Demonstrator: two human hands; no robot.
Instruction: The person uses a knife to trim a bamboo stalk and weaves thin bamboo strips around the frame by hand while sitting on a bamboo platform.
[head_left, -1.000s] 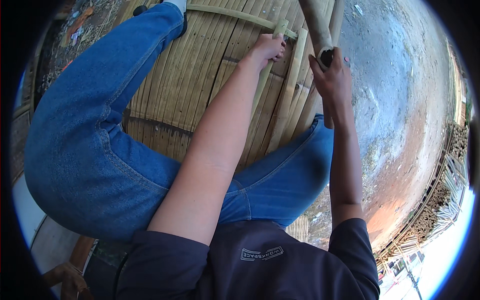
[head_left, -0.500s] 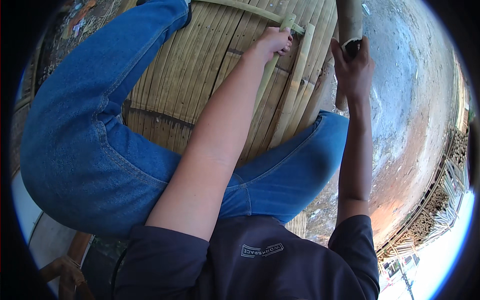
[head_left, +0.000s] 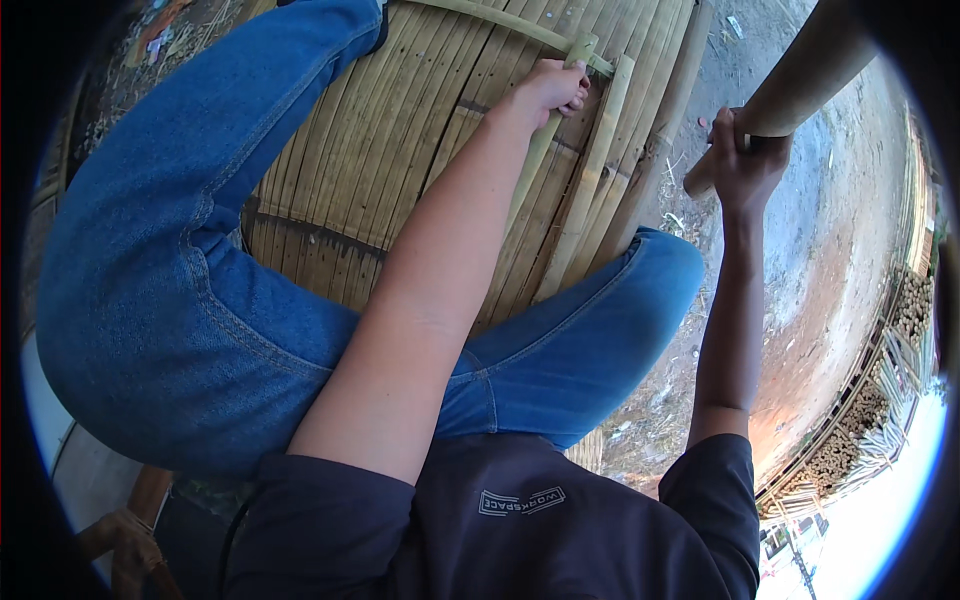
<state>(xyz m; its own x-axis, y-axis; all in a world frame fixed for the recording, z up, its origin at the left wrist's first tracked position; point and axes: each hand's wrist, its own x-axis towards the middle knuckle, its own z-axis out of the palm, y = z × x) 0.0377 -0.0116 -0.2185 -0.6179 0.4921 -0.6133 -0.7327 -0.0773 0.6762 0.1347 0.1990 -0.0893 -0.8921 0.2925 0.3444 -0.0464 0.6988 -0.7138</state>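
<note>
My left hand (head_left: 550, 88) is closed round a greenish bamboo stick (head_left: 535, 160), close to its far end. Just beyond my fingers, that end meets a thin bamboo crosspiece (head_left: 500, 20). A second bamboo piece (head_left: 588, 170) runs beside the stick on its right, its far end near the crosspiece's end. Out to the right, my right hand (head_left: 748, 165) grips the narrow handle of a bamboo mallet (head_left: 810, 75). Its thick head is raised and tilted toward the upper right, and the handle's butt pokes out below my fist.
Beneath the pieces lies a slatted bamboo platform (head_left: 380, 130), its right edge bordered by a thick pole (head_left: 665, 130). My legs in blue jeans (head_left: 140, 280) bend around it. Bare ground (head_left: 820, 230) spreads to the right, with stacked bamboo poles (head_left: 865, 420) farther off.
The mallet has swung from nearly upright to a slant toward the upper right, as my right hand moved right and slightly down. My left hand keeps its grip, nearly unmoved.
</note>
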